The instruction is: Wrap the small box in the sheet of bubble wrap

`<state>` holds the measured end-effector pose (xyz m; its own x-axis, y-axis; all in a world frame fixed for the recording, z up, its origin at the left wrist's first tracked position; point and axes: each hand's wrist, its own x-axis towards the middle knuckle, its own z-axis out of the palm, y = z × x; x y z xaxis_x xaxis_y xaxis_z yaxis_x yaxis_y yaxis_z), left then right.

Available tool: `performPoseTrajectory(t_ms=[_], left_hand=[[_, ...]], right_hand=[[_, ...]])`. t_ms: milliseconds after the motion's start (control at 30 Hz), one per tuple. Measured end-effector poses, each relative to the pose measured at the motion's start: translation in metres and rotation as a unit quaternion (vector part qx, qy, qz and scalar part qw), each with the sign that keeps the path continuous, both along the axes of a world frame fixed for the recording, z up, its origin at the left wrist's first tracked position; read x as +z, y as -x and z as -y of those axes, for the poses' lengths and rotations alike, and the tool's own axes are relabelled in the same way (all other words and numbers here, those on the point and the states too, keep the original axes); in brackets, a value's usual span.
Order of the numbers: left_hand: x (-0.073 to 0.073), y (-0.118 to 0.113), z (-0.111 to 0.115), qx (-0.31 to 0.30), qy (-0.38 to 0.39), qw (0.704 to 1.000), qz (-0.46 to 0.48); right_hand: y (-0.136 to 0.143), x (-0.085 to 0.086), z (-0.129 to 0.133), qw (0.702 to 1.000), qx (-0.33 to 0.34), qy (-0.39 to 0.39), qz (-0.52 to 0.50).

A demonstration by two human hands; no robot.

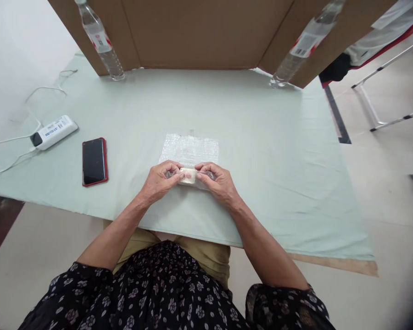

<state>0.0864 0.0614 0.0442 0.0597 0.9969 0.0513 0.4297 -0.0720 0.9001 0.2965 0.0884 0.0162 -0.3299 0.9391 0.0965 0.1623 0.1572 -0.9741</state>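
Note:
A sheet of bubble wrap [190, 149] lies flat on the pale green cloth of the table [261, 151]. At its near edge sits a small whitish block [188, 175], partly rolled into the wrap. My left hand [159, 181] pinches the block's left end and the wrap over it. My right hand [217, 182] pinches the right end the same way. Both hands touch the table and the fingertips nearly meet over the block.
A phone in a red case [94, 161] lies left of my hands. A white power adapter [54, 131] with cables sits at the left edge. Two water bottles [101, 41] [303, 46] stand against a cardboard screen [199, 32] at the back.

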Motion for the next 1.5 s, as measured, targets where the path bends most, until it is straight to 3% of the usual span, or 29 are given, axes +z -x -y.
performPoseTrajectory(t_ms=[200, 633, 767, 933, 1033, 1167, 1333, 1500], left_hand=[[-0.002, -0.002, 0.003, -0.007, 0.014, 1.0, 0.018], [-0.011, -0.005, 0.008, 0.033, 0.033, 0.998, 0.04], [-0.011, -0.007, 0.008, 0.056, 0.053, 0.996, 0.039], [-0.013, -0.011, 0.008, 0.077, 0.055, 0.995, 0.042], [-0.013, -0.012, 0.007, 0.076, 0.064, 0.994, 0.034], [-0.005, -0.007, 0.005, 0.052, 0.094, 0.994, 0.013], [0.005, 0.015, 0.003, 0.019, 0.112, 0.993, -0.014], [-0.004, 0.032, 0.003, 0.057, 0.12, 0.99, -0.055]], right_hand=[[0.0, 0.002, 0.002, 0.999, 0.008, 0.036, -0.007], [0.0, -0.001, 0.002, 0.999, -0.016, 0.009, 0.038], [-0.002, -0.007, -0.001, 0.987, -0.082, -0.066, 0.119], [-0.006, 0.003, 0.005, 0.927, -0.185, -0.267, 0.189], [-0.002, 0.011, 0.017, 0.9, -0.12, -0.364, 0.208], [0.01, 0.007, 0.026, 0.87, 0.006, -0.414, 0.266], [0.016, 0.0, 0.025, 0.852, 0.014, -0.425, 0.307], [0.02, 0.003, 0.026, 0.826, 0.008, -0.437, 0.356]])
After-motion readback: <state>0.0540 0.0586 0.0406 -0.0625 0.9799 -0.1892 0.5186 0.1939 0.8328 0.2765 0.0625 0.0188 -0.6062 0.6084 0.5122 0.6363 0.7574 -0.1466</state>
